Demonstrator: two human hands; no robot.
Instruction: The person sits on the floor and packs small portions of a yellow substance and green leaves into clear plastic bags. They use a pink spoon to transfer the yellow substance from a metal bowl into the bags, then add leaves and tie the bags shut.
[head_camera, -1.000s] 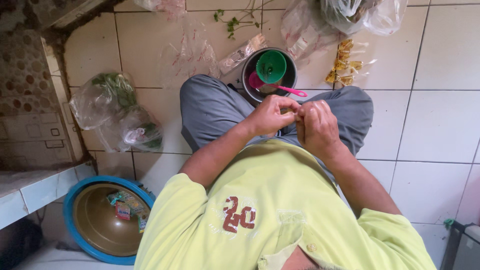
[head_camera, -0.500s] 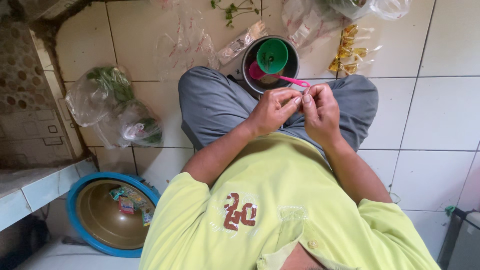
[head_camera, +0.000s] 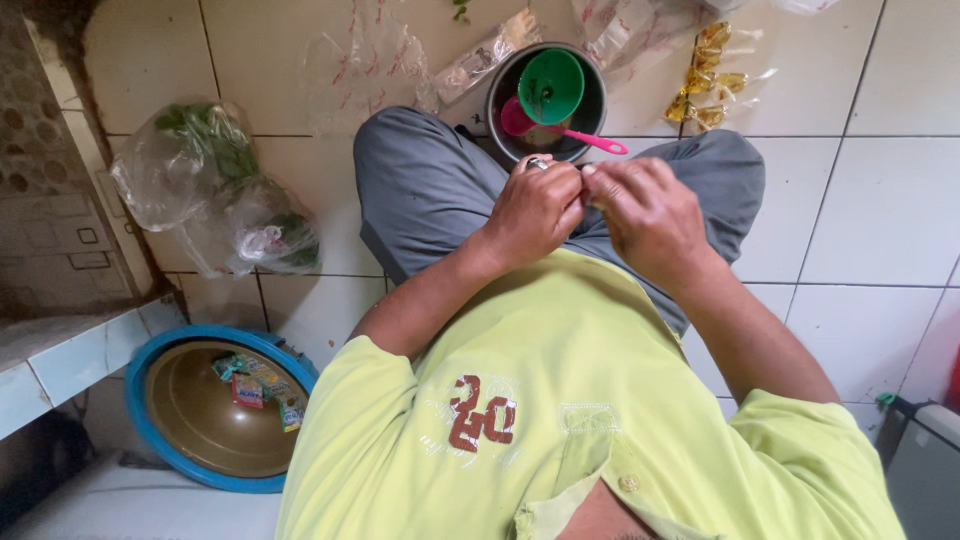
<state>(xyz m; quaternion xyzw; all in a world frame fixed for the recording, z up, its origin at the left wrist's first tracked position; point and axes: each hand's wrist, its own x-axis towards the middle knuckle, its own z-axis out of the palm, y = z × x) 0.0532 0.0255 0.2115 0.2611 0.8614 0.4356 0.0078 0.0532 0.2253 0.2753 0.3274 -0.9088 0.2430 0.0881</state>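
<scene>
Left hand (head_camera: 535, 212): fist-like, fingers curled tight, fingertips pinched against those of the other hand; a ring shows on one finger. What is pinched is too small to tell.

Right hand (head_camera: 650, 215): fingers bent inward, thumb and forefinger narrowed to a pinch that meets the left hand's fingertips. Held item not discernible.

Grip: the two pinches touch, above the lap, between the knees of grey trousers (head_camera: 430, 190).

Pot (head_camera: 545, 100): dark, round, on the floor just beyond the grip, between the knees.

Funnel (head_camera: 551, 86): green, resting in the pot, directly beyond the grip.

Scoop (head_camera: 570, 130): pink, lying across the pot's near rim, handle pointing right, just beyond the fingertips.

Wrappers (head_camera: 710, 75): gold and clear, on the tiles beyond and right of the grip, near the pot.

Clear plastic (head_camera: 370, 65): crumpled sheets with red marks, beyond and left of the grip, beside the pot.

Bag (head_camera: 215, 185): clear, holding green leaves, on the floor well left of the grip.

Basin (head_camera: 165, 440): blue rim, brown inside, a few small coloured packets in it; left of and nearer than the grip, well apart.

Shirt (head_camera: 560, 420): yellow-green, nearer than the grip.
</scene>
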